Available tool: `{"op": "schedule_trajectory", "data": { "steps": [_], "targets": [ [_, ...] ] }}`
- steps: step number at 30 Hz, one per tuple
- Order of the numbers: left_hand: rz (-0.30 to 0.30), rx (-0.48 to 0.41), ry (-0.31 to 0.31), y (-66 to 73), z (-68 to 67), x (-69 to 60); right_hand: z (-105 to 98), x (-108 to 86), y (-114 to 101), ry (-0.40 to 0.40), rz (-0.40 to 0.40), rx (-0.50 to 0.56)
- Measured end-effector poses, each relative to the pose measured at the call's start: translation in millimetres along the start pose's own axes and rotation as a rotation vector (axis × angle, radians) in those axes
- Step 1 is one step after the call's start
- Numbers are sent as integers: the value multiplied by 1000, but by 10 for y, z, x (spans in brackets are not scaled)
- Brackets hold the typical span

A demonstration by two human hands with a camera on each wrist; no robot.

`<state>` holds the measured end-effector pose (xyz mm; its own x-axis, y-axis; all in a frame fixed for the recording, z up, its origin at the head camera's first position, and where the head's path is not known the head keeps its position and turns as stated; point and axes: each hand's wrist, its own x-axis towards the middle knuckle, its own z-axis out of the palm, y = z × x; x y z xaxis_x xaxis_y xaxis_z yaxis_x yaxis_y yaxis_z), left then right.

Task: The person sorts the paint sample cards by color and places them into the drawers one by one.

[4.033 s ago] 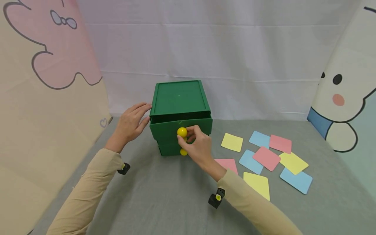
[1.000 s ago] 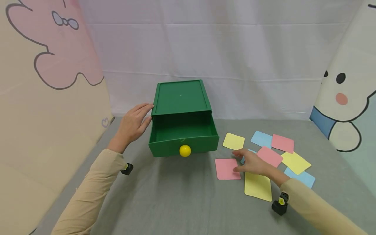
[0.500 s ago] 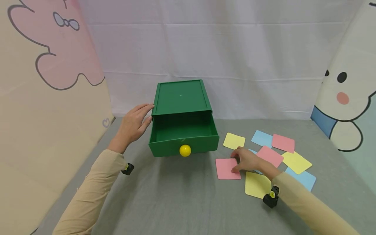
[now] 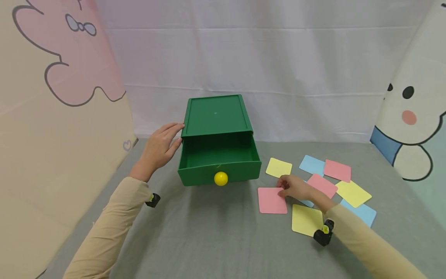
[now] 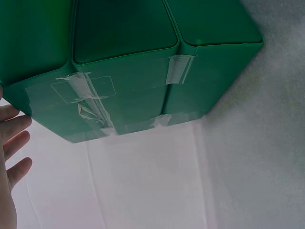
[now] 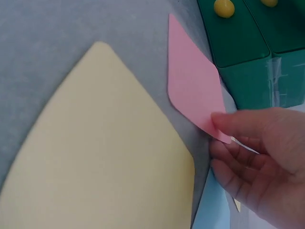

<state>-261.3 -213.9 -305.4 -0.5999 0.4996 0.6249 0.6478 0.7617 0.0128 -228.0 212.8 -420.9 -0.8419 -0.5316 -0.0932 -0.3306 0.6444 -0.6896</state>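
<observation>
A green drawer unit [image 4: 216, 115] stands near the back wall, its top drawer [image 4: 195, 176] pulled far out and bare inside. A round yellow knob [image 4: 221, 178] sits on the drawer's front. My left hand [image 4: 158, 149] rests against the unit's left side with fingers extended; in the left wrist view its fingers touch the edge of the green wall [image 5: 128, 95]. At the right, my right hand [image 4: 296, 188] pinches the corner of a pink card [image 4: 271, 201] between thumb and fingers. The right wrist view shows that pink card [image 6: 193, 76] tilted up from the table at the pinched end.
Several other yellow, blue and pink cards lie right of the drawer unit, some overlapping. A yellow card [image 4: 306, 220] is under the right wrist, another yellow card [image 4: 278, 167] behind the hand. Clear tape [image 5: 178, 69] joins the unit's tiers. Patterned cloth walls flank the grey table [image 4: 195, 240].
The top drawer has come out since the earliest frame. My right hand left the knob, moved right to the cards and closed on the pink card's corner. The left hand stays on the unit.
</observation>
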Motion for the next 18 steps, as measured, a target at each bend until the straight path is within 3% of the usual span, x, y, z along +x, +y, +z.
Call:
{"op": "schedule_trajectory", "data": {
  "steps": [8, 18],
  "targets": [
    [-1, 1, -3, -5, 8, 4, -168, -61, 45, -60, -6, 177],
    [12, 4, 7, 0, 2, 13, -552, -128, -143, 22, 17, 139]
  ]
}}
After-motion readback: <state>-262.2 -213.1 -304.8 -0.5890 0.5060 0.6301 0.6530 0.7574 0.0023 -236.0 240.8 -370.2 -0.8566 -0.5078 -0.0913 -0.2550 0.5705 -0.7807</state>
